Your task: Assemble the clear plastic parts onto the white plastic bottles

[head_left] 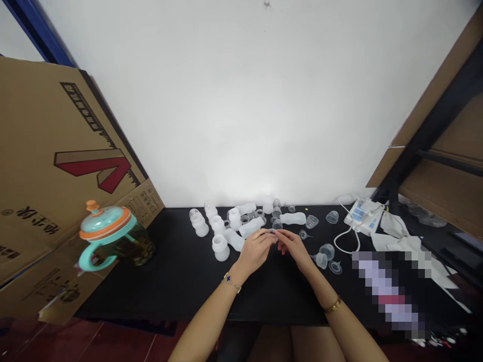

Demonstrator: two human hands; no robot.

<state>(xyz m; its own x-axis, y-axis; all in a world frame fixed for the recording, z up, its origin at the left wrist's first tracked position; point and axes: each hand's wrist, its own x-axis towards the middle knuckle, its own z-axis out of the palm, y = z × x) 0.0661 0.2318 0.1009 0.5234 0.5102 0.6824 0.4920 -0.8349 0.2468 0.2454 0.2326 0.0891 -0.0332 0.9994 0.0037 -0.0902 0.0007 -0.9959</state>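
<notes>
My left hand [257, 250] and my right hand [294, 246] meet above the black table, fingertips together around a small clear ring-like part [273, 231]. The fingers of both hands are closed on it and cover most of it. Just beyond and left of them lie several white, translucent bottles; one [221, 248] stands upright near my left hand, and another [293, 218] lies on its side behind my right hand. Clear domed caps [326, 251] and a clear disc with a stem [335, 267] rest to the right.
A teal and orange lidded jug [107, 223] stands at the left by a large cardboard box [45, 151]. White cables, a power strip [364, 216] and crumpled paper [396, 244] lie at the right. A white wall [256, 110] rises behind the table [169, 286].
</notes>
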